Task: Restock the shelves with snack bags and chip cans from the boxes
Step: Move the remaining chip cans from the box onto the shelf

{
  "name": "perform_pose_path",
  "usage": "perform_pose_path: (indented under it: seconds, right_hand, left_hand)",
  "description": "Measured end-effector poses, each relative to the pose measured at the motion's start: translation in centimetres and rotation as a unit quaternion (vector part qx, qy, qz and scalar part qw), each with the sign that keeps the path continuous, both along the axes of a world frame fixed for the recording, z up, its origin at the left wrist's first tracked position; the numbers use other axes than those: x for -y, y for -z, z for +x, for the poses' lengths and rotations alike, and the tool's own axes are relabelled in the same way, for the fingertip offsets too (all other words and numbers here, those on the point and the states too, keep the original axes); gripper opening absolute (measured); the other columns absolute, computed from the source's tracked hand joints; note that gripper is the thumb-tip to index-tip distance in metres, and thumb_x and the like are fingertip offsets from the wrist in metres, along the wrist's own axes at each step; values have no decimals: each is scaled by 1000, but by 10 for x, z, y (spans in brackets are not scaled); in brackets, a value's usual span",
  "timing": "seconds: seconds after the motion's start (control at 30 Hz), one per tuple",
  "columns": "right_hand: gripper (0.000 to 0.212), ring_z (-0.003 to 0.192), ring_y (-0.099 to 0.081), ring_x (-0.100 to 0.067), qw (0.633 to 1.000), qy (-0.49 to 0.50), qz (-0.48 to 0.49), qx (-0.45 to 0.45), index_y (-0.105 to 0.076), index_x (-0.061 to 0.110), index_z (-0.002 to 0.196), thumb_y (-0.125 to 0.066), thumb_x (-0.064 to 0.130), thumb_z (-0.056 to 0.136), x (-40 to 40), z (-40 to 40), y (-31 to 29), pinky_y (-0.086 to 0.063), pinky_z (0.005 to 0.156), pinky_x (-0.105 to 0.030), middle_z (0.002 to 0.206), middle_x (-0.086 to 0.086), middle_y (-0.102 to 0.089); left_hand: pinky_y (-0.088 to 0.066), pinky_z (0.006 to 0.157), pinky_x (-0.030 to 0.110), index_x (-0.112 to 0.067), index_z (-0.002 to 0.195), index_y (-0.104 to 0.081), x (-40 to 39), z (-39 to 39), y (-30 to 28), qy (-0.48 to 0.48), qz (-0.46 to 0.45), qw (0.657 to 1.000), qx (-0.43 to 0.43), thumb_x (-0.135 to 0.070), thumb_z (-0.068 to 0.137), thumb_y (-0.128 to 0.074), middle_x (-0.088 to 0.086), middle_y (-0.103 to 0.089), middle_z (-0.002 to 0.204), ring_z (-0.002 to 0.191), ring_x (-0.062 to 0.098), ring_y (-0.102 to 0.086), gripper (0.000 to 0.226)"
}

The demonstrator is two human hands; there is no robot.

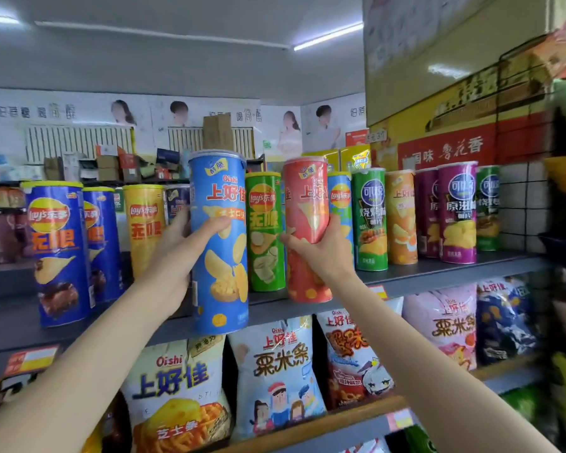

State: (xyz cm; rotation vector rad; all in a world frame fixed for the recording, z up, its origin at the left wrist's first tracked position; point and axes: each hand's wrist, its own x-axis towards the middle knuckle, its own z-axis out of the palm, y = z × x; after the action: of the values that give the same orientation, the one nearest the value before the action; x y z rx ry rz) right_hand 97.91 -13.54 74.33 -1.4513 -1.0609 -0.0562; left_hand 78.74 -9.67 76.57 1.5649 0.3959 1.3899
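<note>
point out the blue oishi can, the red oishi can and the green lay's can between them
blue Oishi can (221,256), head view, on its front label below the thumb
red Oishi can (304,204), head view, on its upper label
green Lay's can (264,233), head view, mid label

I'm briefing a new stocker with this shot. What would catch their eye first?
Two tall Oishi chip cans held up in front of the top shelf: the left hand grips a blue can, the right hand a red can. Behind them stands a colourful row of Lay's cans; on the shelf below sit Oishi snack bags.
</note>
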Motion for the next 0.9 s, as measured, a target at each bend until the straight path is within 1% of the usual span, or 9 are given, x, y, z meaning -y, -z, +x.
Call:
perform_pose_path:
  seconds: [0.17, 0.23, 0.37, 0.43, 0.57, 0.67, 0.77, 0.83, 0.9]
  right_hand:
    - [63, 102, -60, -26, 990, -31, 33, -134, -40, 16, 111, -68, 57, 74, 8, 25, 8, -48, 92, -47, 110, -5, -59]
    - [62, 103, -60, -26, 987, -31, 40, -156, -39, 15, 112, -66, 57, 75, 15, 43, 10, -49, 92, -46, 111, -4, -59]
    - [50, 101, -60, -24, 988, -6, 37, -150, -37, 15, 111, -66, 44, 81, 34, 94, 15, -49, 93, -46, 107, -2, -58]
    - [53, 98, -60, -24, 989, 8, 30, -145, -38, 12, 112, -68, 41, 80, 44, 123, 15, -50, 92, -45, 105, -4, -59]
    - [54, 97, -62, -25, 989, 46, 74, -119, -40, 12, 113, -70, 41, 78, 77, 198, 0, -50, 90, -46, 107, -6, -61]
    - [53, 100, -60, -28, 989, 95, 79, -79, -41, 13, 110, -68, 46, 78, 106, 262, -16, -47, 92, -47, 107, -7, -60]
    - [57, 99, -61, -31, 987, 140, 80, -25, -41, 11, 111, -69, 47, 76, 130, 328, -27, -49, 88, -50, 108, -9, -61]
    - [62, 100, -60, -32, 983, 169, 76, 7, -42, 9, 114, -70, 48, 75, 140, 365, -33, -50, 86, -50, 109, -9, -61]
    - [65, 102, -59, -30, 981, 178, 71, 25, -41, 10, 116, -72, 49, 73, 146, 393, -33, -50, 87, -49, 111, -9, -59]
  left_hand:
    - [-53, 63, 29, -30, 100, -63, -3, 28, 3, 48, -11, 999, -14, -26, 71, -69, -2, -73, 96, 77, 15, -70, 29]
    - [-54, 57, 24, -29, 98, -63, 2, 45, 5, 73, -3, 997, -15, -24, 72, -71, -4, -74, 90, 72, 11, -70, 27]
    - [-54, 63, 27, -28, 101, -62, 16, 87, 7, 93, 6, 995, -28, -28, 56, -79, -8, -74, 88, 75, 11, -70, 48]
    - [-52, 63, 28, -29, 98, -62, 21, 112, 7, 95, 3, 995, -23, -28, 61, -75, -9, -74, 86, 72, 9, -70, 39]
    - [-56, 66, 30, -28, 101, -63, 31, 175, 7, 90, 7, 996, -17, -27, 57, -80, -4, -74, 92, 75, 14, -70, 47]
    - [-54, 63, 28, -28, 98, -63, 39, 235, 5, 84, -15, 996, 19, -28, 64, -76, -2, -73, 92, 71, 14, -69, 35]
    - [-52, 71, 33, -29, 98, -63, 50, 302, 3, 83, -36, 995, 33, -28, 65, -77, 0, -72, 93, 76, 19, -68, 36]
    - [-53, 65, 30, -28, 98, -62, 59, 339, 2, 84, -29, 996, 27, -26, 63, -78, -3, -72, 90, 72, 15, -69, 39]
    - [-53, 57, 24, -27, 99, -61, 65, 369, 2, 86, -13, 996, 20, -25, 67, -71, -6, -73, 85, 68, 10, -69, 33]
